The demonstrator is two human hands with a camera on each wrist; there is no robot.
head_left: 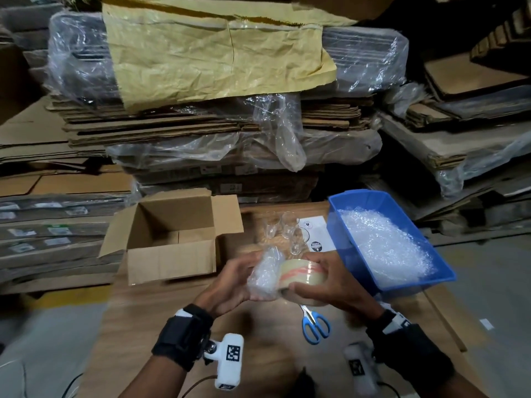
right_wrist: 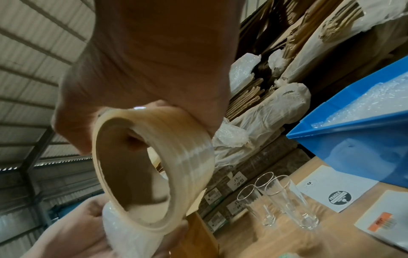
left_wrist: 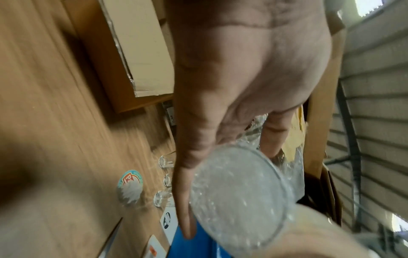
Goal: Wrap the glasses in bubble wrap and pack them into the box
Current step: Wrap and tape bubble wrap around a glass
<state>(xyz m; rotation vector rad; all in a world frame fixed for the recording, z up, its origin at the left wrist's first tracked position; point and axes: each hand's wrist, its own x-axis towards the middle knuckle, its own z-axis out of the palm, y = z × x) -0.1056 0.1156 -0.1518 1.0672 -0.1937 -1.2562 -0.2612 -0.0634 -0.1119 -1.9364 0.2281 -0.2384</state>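
Bubble-wrapped glass [head_left: 263,278], crinkly, in left hand [head_left: 230,285]; right hand [head_left: 330,282] grips glossy tape roll [head_left: 301,275]

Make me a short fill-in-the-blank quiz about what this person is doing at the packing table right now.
1. The right hand grips a roll of ____.
2. The left hand holds a glass wrapped in ____ wrap.
3. The tray of spare wrap is coloured ____.
4. The cardboard box holds ____ glasses so far.

Missing words: tape; bubble; blue; no
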